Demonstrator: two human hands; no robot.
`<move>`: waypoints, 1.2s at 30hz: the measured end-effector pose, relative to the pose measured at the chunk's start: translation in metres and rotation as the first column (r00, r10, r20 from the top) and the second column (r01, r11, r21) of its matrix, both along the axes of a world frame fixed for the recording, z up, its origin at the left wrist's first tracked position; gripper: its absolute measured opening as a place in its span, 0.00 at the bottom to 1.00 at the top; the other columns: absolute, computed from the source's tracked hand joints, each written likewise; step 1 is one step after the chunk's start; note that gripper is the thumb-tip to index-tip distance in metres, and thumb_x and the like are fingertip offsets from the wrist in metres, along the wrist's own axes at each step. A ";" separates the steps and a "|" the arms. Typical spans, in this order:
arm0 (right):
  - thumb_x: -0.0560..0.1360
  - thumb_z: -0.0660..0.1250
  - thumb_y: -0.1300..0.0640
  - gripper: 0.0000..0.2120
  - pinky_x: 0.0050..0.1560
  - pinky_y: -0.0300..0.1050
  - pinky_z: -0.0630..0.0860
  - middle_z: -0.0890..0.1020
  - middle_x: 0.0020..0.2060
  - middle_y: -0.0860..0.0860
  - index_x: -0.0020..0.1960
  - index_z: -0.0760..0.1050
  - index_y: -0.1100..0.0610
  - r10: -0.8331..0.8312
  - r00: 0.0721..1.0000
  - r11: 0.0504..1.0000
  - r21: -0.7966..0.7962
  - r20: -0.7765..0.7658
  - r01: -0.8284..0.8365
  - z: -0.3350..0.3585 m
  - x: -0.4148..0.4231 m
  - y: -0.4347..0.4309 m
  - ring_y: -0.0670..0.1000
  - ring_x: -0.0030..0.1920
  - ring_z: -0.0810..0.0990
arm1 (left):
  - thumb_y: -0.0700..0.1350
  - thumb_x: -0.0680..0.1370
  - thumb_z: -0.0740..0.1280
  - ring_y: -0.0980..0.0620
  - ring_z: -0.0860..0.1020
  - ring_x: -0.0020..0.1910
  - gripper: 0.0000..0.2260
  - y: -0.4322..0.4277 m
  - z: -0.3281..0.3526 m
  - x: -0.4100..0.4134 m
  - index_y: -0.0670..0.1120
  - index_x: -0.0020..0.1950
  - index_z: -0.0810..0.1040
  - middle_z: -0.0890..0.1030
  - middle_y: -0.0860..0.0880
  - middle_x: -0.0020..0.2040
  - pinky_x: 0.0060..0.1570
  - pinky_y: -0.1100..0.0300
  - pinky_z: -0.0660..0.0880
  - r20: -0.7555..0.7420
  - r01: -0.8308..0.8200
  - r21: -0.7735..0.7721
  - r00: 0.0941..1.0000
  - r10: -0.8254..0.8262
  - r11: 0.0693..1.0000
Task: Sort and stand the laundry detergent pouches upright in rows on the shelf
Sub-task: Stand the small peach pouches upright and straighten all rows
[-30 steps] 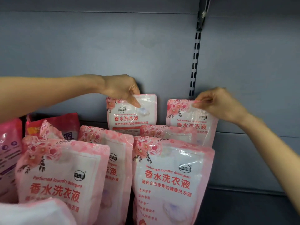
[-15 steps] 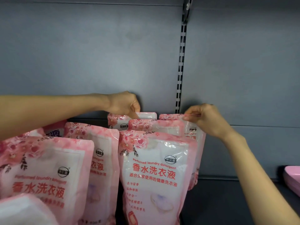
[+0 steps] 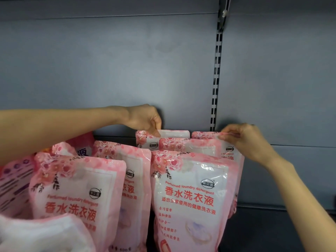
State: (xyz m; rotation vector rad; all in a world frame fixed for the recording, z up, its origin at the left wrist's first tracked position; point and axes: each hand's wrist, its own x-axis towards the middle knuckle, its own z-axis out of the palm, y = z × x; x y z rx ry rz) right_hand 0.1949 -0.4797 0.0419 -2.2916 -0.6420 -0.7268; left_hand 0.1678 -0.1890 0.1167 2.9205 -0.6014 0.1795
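We've got both hands up at the back of the shelf point(image 3: 272, 231) here. Our left grip point(image 3: 145, 118) is pinching the top edge of the back-left pouch point(image 3: 174, 134), thumb in front and fingers curled behind it. Our right grip point(image 3: 245, 140) is pinching the top edge of the back-right pouch point(image 3: 231, 153) the same way. Both pouches stand upright side by side near the grey back panel point(image 3: 127, 60); we can't tell if they actually touch it. The slotted metal strip point(image 3: 216, 79) runs up the panel right between the two.

Just in front of those two there's a middle pouch point(image 3: 189, 145) covering their lower halves. In front of that one, the front-right pouch point(image 3: 190, 197) stands upright, label facing us. To its left, a second-row pouch point(image 3: 134, 171) is partly hidden by the front-left pouch point(image 3: 76, 197), which is upright too and sits closest to the shelf's front edge.

Over at the left end, a purple-print pouch point(image 3: 14, 182) and a darker pink pouch point(image 3: 83, 148) are tucked behind the pink ones. A blurry white bundle point(image 3: 41, 233) fills the bottom left corner; no idea what it is.
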 end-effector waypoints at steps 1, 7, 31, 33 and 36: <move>0.73 0.70 0.53 0.10 0.50 0.53 0.78 0.83 0.38 0.45 0.35 0.75 0.42 -0.014 1.000 1.000 -0.006 0.009 0.014 -0.001 0.000 0.001 0.49 0.45 0.81 | 0.44 0.72 0.72 0.67 0.74 0.27 0.03 0.003 0.000 0.000 0.48 0.39 0.81 0.81 0.53 0.34 0.35 0.76 0.69 0.004 -0.005 0.001 1.000 0.005 1.000; 0.74 0.69 0.51 0.04 0.43 0.43 0.72 0.83 0.40 0.46 0.43 0.81 0.49 -0.112 0.991 0.993 -0.021 0.072 0.114 -0.004 -0.002 0.014 0.49 0.46 0.80 | 0.43 0.73 0.72 0.68 0.74 0.27 0.03 0.009 -0.005 0.000 0.44 0.43 0.82 0.81 0.56 0.34 0.34 0.77 0.68 -0.002 0.001 -0.036 1.000 -0.001 0.999; 0.76 0.66 0.54 0.07 0.49 0.35 0.73 0.84 0.43 0.51 0.46 0.81 0.56 0.107 0.986 0.982 0.144 0.128 -0.125 0.015 -0.030 0.038 0.47 0.44 0.79 | 0.49 0.76 0.68 0.55 0.79 0.47 0.11 0.003 0.000 -0.020 0.46 0.55 0.79 0.82 0.52 0.48 0.49 0.67 0.73 -0.003 0.028 0.013 1.000 -0.028 1.000; 0.76 0.64 0.51 0.10 0.51 0.41 0.75 0.84 0.43 0.49 0.45 0.81 0.55 0.169 0.981 0.962 0.200 0.098 -0.186 0.023 -0.036 0.038 0.48 0.46 0.80 | 0.49 0.76 0.66 0.57 0.77 0.49 0.13 0.000 0.005 -0.026 0.46 0.59 0.77 0.80 0.52 0.51 0.47 0.76 0.69 0.047 0.033 0.011 0.998 -0.034 0.999; 0.76 0.63 0.49 0.13 0.51 0.37 0.75 0.84 0.41 0.43 0.44 0.81 0.57 0.268 0.963 0.952 0.157 -0.007 -0.264 0.029 -0.044 0.039 0.40 0.45 0.81 | 0.49 0.77 0.65 0.59 0.76 0.51 0.13 -0.007 0.013 -0.039 0.47 0.60 0.77 0.79 0.55 0.53 0.46 0.82 0.65 0.085 0.069 -0.019 0.994 -0.067 0.997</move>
